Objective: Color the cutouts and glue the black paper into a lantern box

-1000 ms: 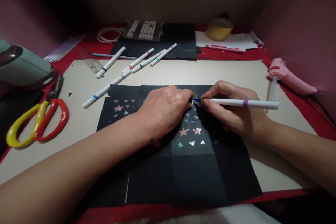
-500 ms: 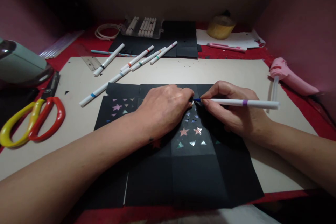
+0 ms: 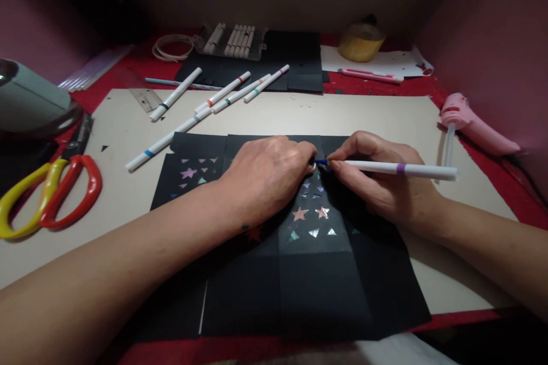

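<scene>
My right hand (image 3: 385,188) has its fingers (image 3: 345,154) closed on a white marker (image 3: 398,169), pinched close to the blue tip. The barrel, which has a purple band, points off to the right. The tip meets the black paper (image 3: 321,279) directly at the fingertips of my left hand (image 3: 268,177). That hand lies palm down on the paper, its fingers (image 3: 299,154) loosely curled and holding nothing.

Small coloured stars and triangles show on the paper just below both hands and left of my left wrist. The paper lies on a beige board (image 3: 363,117), which lies on the red worktop (image 3: 377,88).

- Beyond my left hand: loose markers (image 3: 222,94) across the board's far edge.
- Far left: scissors (image 3: 55,188) with red and yellow handles.
- Far right: a pink glue gun (image 3: 475,125).
- Far side: a marker case (image 3: 233,43) and a tape roll (image 3: 362,45).
</scene>
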{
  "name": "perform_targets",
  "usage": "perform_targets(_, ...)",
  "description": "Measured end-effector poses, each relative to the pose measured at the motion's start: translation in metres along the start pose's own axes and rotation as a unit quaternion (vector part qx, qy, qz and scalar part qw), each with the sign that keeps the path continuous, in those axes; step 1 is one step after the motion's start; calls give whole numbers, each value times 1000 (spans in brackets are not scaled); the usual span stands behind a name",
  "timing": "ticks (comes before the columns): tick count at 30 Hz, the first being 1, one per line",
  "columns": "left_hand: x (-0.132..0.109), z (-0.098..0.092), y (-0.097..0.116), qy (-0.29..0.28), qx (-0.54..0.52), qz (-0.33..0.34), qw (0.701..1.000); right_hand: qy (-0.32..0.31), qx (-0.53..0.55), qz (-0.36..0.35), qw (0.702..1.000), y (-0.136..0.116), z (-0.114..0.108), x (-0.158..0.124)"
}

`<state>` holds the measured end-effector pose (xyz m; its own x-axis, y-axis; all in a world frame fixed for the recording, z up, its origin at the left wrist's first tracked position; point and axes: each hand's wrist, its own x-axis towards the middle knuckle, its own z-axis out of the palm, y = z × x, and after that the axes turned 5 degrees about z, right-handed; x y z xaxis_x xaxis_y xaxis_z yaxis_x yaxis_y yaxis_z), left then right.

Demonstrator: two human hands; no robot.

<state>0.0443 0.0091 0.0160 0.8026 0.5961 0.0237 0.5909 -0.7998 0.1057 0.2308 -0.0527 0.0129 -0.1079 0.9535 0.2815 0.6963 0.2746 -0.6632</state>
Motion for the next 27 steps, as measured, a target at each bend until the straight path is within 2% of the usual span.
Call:
perform_targets(7, -1, 0, 0, 1, 6, 1, 1000, -5, -12, -32, 999, 1, -2, 0)
perform_targets(13, 0, -1, 0, 2, 7, 1, 1000, -8, -9, -23, 1000, 1, -1, -1)
perform_targets(20, -1, 1, -1, 16, 10, 7, 1000, -9, -23, -46, 999, 0, -2, -2)
perform_targets(27, 0, 0, -1, 7, 11, 7, 1000, 3, -18, -61, 998, 5, 0, -4)
